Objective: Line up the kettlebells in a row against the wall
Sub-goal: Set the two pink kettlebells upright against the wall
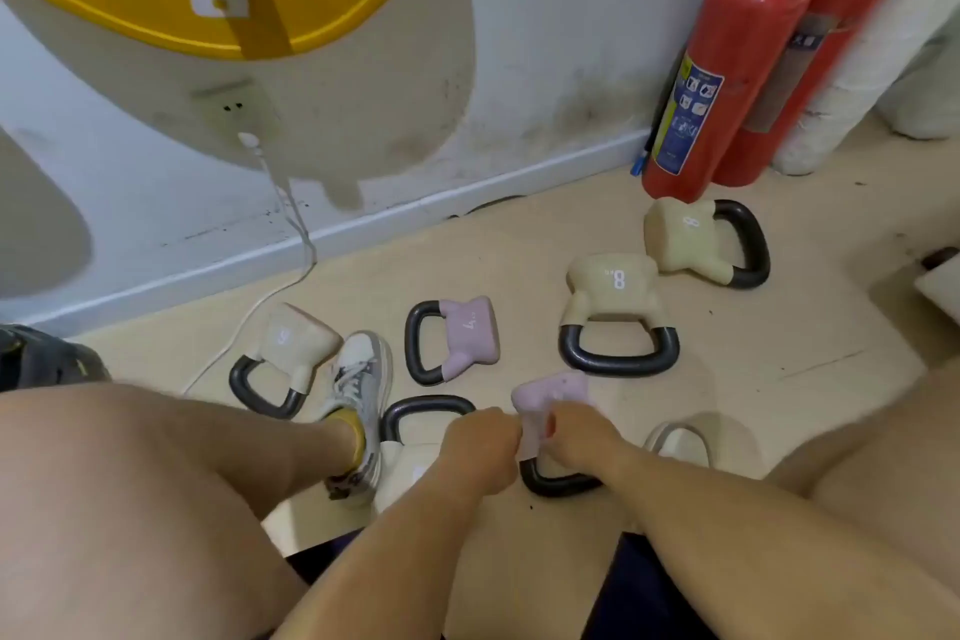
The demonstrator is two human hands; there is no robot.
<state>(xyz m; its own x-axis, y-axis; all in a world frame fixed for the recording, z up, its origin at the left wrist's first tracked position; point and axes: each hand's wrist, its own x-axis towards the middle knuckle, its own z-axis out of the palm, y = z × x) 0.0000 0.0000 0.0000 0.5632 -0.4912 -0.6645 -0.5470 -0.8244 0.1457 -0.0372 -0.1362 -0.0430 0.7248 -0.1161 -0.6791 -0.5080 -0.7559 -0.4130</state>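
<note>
While the person squats low over the pale floor (519, 265), both hands meet on one small pink kettlebell with a dark grey handle (550, 400). It is right in front of the person, between the knees and well away from the white wall (545, 42). The left hand (480, 452) is curled into a fist against its left side. The right hand (582, 442) is curled around the top of its handle. Five more kettlebells lie on their sides. A second pink kettlebell marked 4 (457, 340) lies just past the hands. Two cream kettlebells marked 8 (615, 312) (701, 242) lie off to the right, near two red fire extinguishers (727, 78). Another cream kettlebell (285, 353) lies left of a white and grey sneaker (361, 400). One more cream kettlebell (410, 447) lies partly hidden under the left hand.
</note>
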